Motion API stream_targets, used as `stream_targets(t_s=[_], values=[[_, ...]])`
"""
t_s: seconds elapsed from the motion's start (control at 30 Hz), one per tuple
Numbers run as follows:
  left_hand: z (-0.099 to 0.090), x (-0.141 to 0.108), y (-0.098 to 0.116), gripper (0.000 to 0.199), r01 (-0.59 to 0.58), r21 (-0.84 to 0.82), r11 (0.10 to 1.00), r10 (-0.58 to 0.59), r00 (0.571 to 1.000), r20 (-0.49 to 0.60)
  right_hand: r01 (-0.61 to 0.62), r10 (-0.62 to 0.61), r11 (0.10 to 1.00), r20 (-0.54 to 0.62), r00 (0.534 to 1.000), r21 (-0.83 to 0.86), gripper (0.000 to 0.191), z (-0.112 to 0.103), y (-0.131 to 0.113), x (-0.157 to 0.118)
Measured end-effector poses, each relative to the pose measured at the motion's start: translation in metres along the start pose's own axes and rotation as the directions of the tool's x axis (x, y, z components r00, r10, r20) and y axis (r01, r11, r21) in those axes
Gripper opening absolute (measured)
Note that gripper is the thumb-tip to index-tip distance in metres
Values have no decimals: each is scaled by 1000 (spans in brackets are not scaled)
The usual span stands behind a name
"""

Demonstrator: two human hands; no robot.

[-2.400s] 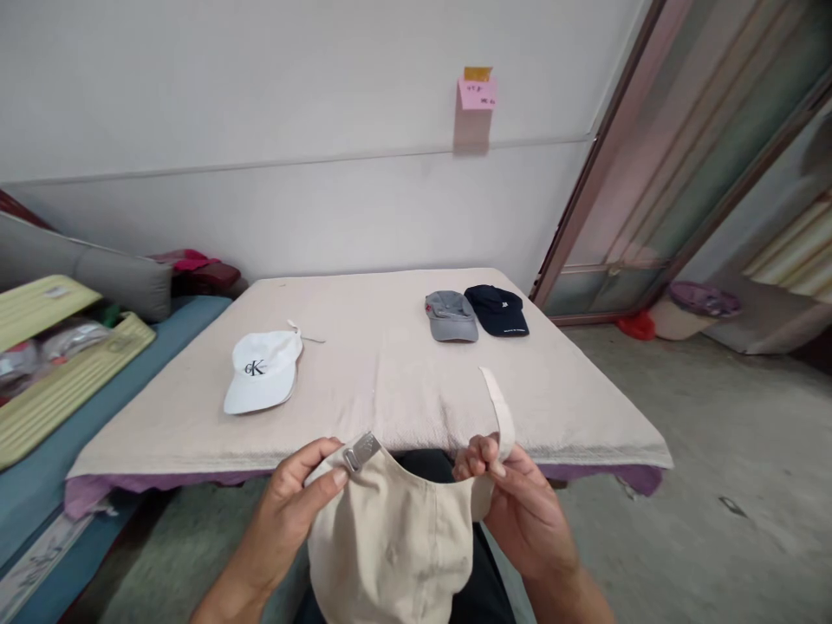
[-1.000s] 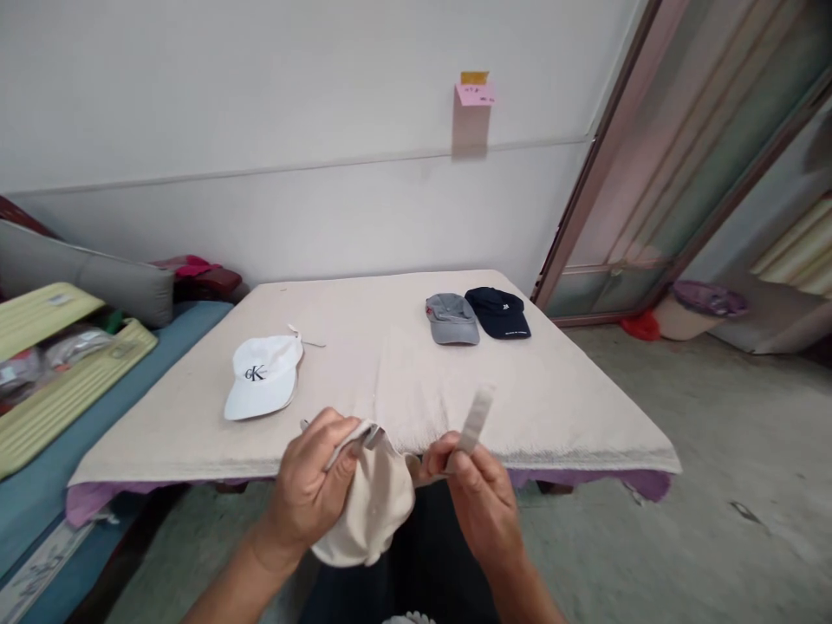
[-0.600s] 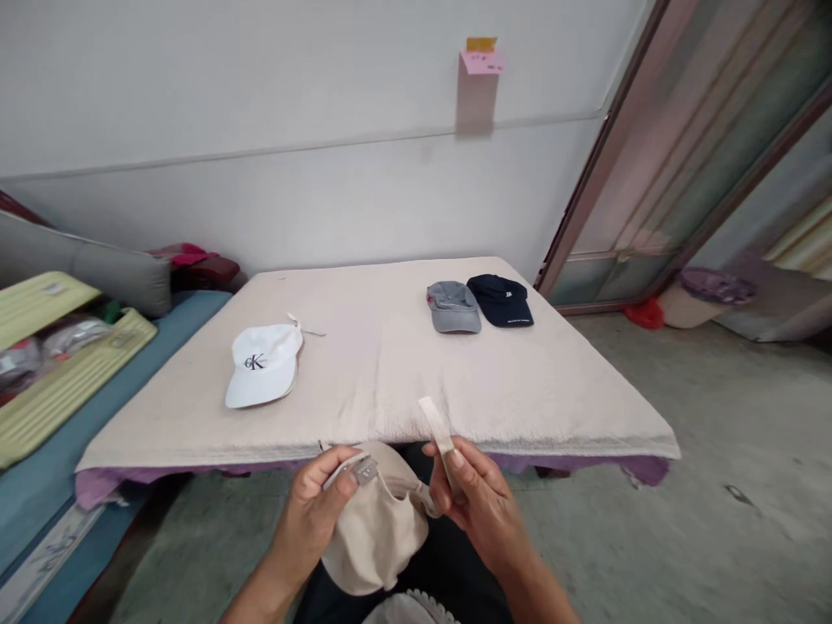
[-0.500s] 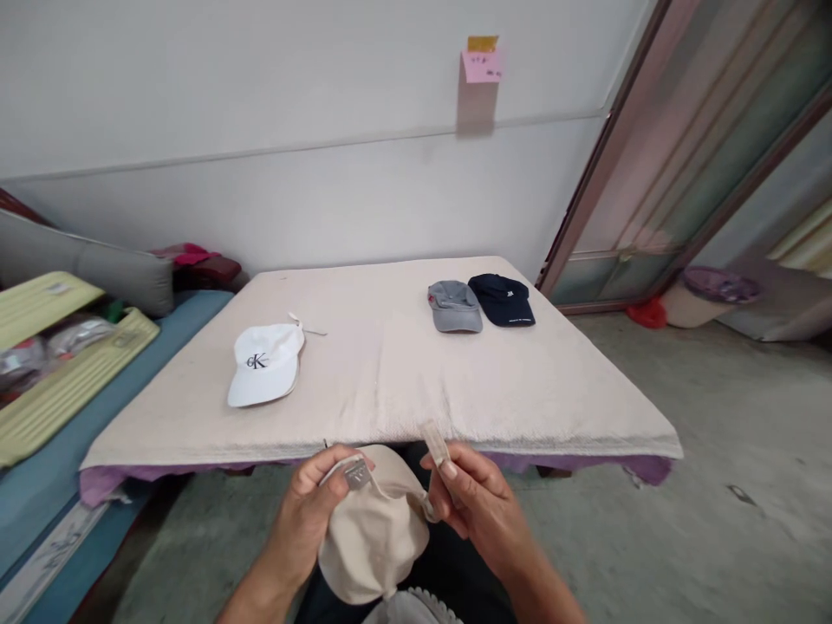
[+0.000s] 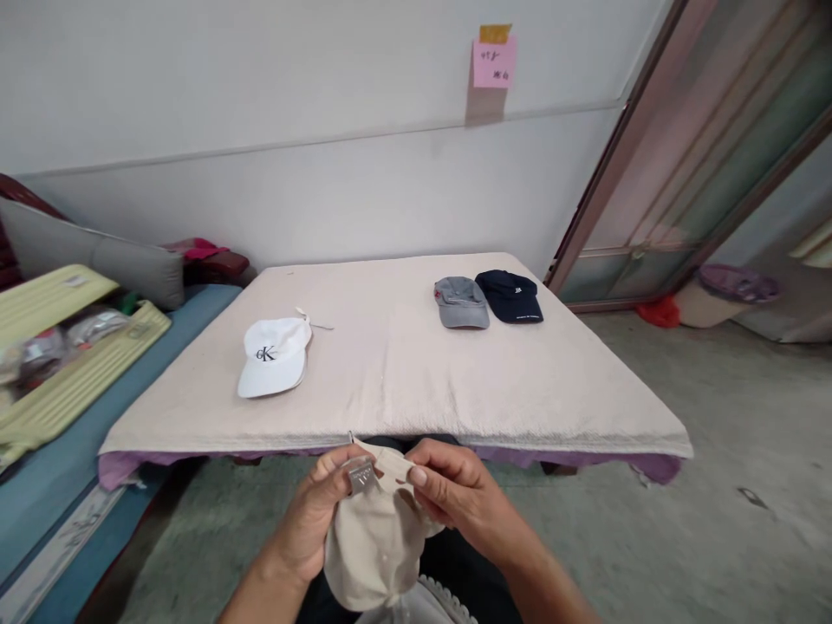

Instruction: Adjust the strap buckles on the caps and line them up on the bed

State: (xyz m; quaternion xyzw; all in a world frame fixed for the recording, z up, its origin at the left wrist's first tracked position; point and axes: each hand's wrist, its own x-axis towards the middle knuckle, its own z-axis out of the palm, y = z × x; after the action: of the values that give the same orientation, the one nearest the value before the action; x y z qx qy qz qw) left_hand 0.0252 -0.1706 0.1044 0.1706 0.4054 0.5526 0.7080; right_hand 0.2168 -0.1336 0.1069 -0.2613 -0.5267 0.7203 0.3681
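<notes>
A beige cap (image 5: 373,546) is held over my lap, at the near edge of the table. My left hand (image 5: 318,498) pinches its back edge beside a silver metal buckle (image 5: 362,476). Between the thumb and fingers of my right hand (image 5: 458,494) is the cap's strap (image 5: 392,464), its end close to the buckle. Whether the strap enters the buckle I cannot tell. A white cap with dark letters (image 5: 273,355) rests on the left of the table. Toward the back right, a grey cap (image 5: 461,303) lies against a navy cap (image 5: 510,296).
A pale cloth covers the table (image 5: 383,364). On the left, an open yellow-green container (image 5: 139,342) with packets stands on a blue surface by a grey cushion (image 5: 130,256). A pink note (image 5: 494,65) is taped to the wall. A bin (image 5: 721,299) stands at the right.
My right hand has moved left, bringing the strap from upright beside the cap to near the buckle. My view has shifted slightly. The caps on the table stay in place.
</notes>
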Motion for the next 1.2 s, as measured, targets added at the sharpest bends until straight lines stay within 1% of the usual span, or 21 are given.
stream_targets(t_s=[0.17,0.27,0.37,0.43,0.53,0.63,0.7,0.83,0.93,1.0,1.2], values=[[0,0,-1,26,14,-29,999,-14,1000,-3,9,-10,999,-30,1000,-46,33,-3,3,1],[2,2,0,28,18,-29,999,-18,1000,7,11,-12,997,-13,1000,-79,32,-4,2,1],[2,2,0,24,24,-12,1000,-23,999,49,-4,5,993,11,1000,-122,30,-3,2,0],[1,2,0,23,21,-8,1000,-20,999,47,-6,9,991,24,1000,-133,30,-3,2,0],[0,2,-1,26,20,-11,1000,-20,999,27,4,-3,993,7,1000,-118,33,-4,3,0],[-1,2,-1,27,15,-10,1000,-14,999,35,20,-23,992,-25,999,-121,34,-5,3,1],[-2,2,-2,27,8,-6,1000,-8,999,45,19,-21,994,-22,1000,-110,34,-4,2,1],[-4,2,-3,22,10,4,1000,-10,997,74,-8,8,1000,-29,1000,-8,36,-2,-1,0],[-5,1,-3,20,8,1,1000,-8,998,69,-19,20,999,-45,999,34,36,-1,-2,0],[-5,1,-3,22,6,-6,1000,-5,998,57,-18,19,1000,-42,999,19,36,-1,0,1],[-6,1,-5,28,28,19,999,-29,997,68,-29,23,992,-46,999,-120,35,-1,5,1]])
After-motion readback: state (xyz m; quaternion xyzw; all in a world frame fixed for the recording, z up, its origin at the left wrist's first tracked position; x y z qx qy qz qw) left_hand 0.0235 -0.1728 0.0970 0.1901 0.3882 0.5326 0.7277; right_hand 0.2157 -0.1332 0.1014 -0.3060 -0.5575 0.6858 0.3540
